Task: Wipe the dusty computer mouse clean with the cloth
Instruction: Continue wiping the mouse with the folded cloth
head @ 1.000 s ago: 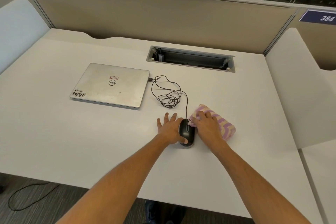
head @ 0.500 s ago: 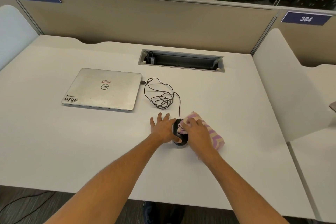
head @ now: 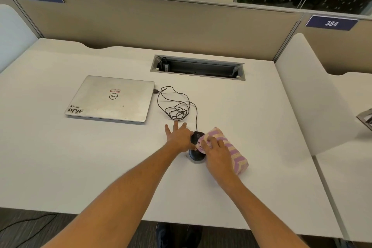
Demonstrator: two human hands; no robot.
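A black wired computer mouse [head: 196,156] lies on the white desk [head: 251,123], its front half partly hidden. My left hand [head: 179,138] lies against its left side, fingers spread flat on the desk and thumb on the mouse. A folded cloth [head: 235,154] with pink and cream stripes lies to the mouse's right, one corner drawn over the top of the mouse. My right hand [head: 216,150] presses on the cloth, its fingers bent over that corner above the mouse.
A closed silver laptop [head: 111,98] lies at the left. The mouse's black cable [head: 177,106] coils between laptop and mouse. A recessed cable tray [head: 198,67] is cut into the desk at the back. Beige partitions stand behind and white dividers at both sides.
My right hand has dragged the cloth leftward from beside the mouse onto its top. My left hand stays against the mouse's left side. The camera view has shifted slightly.
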